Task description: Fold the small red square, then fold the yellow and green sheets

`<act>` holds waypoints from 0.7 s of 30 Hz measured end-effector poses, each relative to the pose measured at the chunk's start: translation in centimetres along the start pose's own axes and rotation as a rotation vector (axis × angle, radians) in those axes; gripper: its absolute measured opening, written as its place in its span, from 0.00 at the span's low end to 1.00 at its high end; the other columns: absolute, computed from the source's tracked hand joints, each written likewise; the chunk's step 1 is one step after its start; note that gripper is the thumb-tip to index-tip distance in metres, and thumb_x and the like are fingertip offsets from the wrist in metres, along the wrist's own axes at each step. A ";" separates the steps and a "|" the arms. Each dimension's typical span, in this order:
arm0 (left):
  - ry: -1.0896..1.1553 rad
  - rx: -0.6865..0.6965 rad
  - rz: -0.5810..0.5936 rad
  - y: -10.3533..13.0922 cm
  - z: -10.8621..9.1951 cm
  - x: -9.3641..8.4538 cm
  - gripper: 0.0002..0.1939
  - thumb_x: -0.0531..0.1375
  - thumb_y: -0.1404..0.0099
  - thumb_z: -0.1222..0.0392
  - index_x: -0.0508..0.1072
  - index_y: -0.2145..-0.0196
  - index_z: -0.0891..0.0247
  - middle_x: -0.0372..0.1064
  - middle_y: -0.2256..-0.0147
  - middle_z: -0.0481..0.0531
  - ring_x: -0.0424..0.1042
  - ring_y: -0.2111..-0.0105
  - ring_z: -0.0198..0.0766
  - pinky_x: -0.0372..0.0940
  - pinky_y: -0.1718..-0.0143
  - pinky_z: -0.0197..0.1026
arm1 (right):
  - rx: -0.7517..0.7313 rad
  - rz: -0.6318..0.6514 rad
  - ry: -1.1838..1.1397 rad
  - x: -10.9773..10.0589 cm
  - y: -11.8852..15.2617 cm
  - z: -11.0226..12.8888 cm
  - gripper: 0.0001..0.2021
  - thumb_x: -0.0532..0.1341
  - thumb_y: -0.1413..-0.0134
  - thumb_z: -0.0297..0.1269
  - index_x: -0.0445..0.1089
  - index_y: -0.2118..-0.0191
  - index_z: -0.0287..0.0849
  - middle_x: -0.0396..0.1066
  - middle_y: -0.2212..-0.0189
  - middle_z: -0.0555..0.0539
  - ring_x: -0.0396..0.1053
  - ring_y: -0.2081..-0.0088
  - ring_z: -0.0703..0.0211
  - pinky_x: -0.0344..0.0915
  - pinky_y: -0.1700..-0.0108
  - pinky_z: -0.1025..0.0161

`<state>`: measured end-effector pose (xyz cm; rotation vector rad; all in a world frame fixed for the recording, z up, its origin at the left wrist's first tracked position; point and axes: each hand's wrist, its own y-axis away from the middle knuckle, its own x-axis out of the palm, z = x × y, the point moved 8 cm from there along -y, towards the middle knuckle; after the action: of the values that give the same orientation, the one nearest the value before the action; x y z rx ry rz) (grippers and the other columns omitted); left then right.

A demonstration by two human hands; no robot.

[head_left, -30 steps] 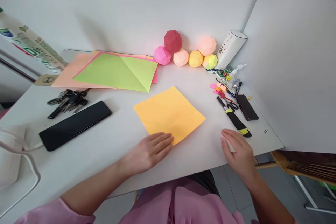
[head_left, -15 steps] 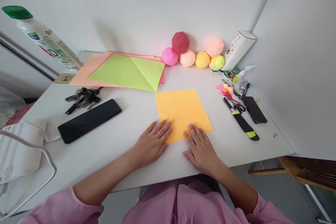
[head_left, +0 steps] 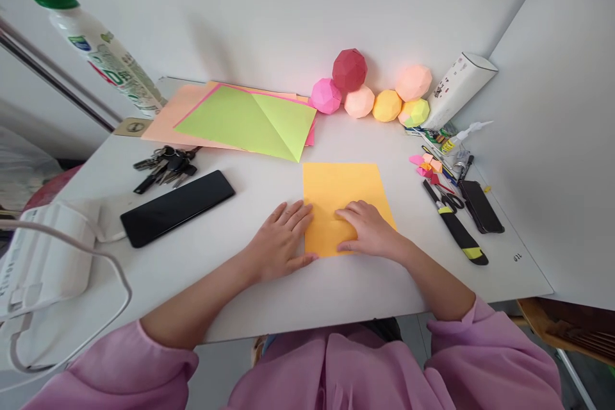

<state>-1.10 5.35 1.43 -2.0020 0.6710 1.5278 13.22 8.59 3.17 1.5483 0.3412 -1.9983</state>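
A square orange paper sheet (head_left: 343,186) lies flat on the white table in front of me. My left hand (head_left: 281,240) rests palm down at the sheet's left edge, fingers stretched out, fingertips and thumb touching the edge. Over the lower right part of the paper is my right hand (head_left: 372,229), its fingers slightly bent and thumb apart, resting on the surface with nothing held. Beyond the sheet, to the left, a creased green sheet (head_left: 250,122) tops a stack of peach and pink paper.
Keys (head_left: 168,166) and a black phone (head_left: 177,208) lie left; a white bottle (head_left: 110,64) stands behind. Faceted paper balls (head_left: 350,70) line the wall. A knife (head_left: 459,230), scissors (head_left: 451,200), a second phone (head_left: 482,207) and a white tube (head_left: 459,90) are right.
The orange sheet has turned slightly and sits straighter. My right hand has turned inward and moved further over the paper. The view has shifted a little.
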 end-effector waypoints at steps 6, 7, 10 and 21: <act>0.064 -0.027 -0.007 -0.6 1.2 -0.7 0.22 0.41 0.28 0.60 0.66 0.45 0.67 0.59 0.40 0.55 0.52 0.37 0.48 0.49 0.37 0.55 | 0.016 0.126 -0.168 0.2 -0.4 0.1 0.14 0.70 0.56 0.44 0.68 0.67 0.43 0.67 0.65 0.47 0.63 0.59 0.53 0.62 0.57 0.57; 0.071 -0.023 -0.010 -0.6 1.3 -0.7 0.21 0.41 0.29 0.61 0.66 0.46 0.67 0.60 0.40 0.55 0.52 0.37 0.48 0.49 0.38 0.55 | 0.020 0.126 -0.193 0.2 -0.2 0.3 0.13 0.70 0.55 0.42 0.68 0.67 0.43 0.66 0.64 0.47 0.63 0.59 0.53 0.63 0.58 0.58; 0.083 -0.010 -0.016 -0.7 1.6 -0.6 0.21 0.43 0.30 0.65 0.67 0.46 0.65 0.60 0.40 0.53 0.53 0.38 0.47 0.51 0.38 0.54 | 0.061 0.094 -0.235 0.2 0.1 0.3 0.18 0.70 0.55 0.38 0.67 0.58 0.43 0.64 0.57 0.46 0.65 0.57 0.55 0.64 0.58 0.60; 0.315 -0.038 0.101 -0.4 3.0 -1.0 0.23 0.39 0.27 0.56 0.64 0.42 0.56 0.57 0.38 0.46 0.47 0.35 0.42 0.46 0.36 0.52 | -0.220 -0.284 0.330 -1.9 7.9 9.3 0.12 0.55 0.46 0.18 0.66 0.75 0.38 0.61 0.80 0.50 0.56 0.75 0.61 0.46 0.73 0.62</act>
<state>-3.24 7.73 1.82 -2.2946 0.8850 1.2981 10.72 -2.07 8.80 1.7601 0.9261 -1.8244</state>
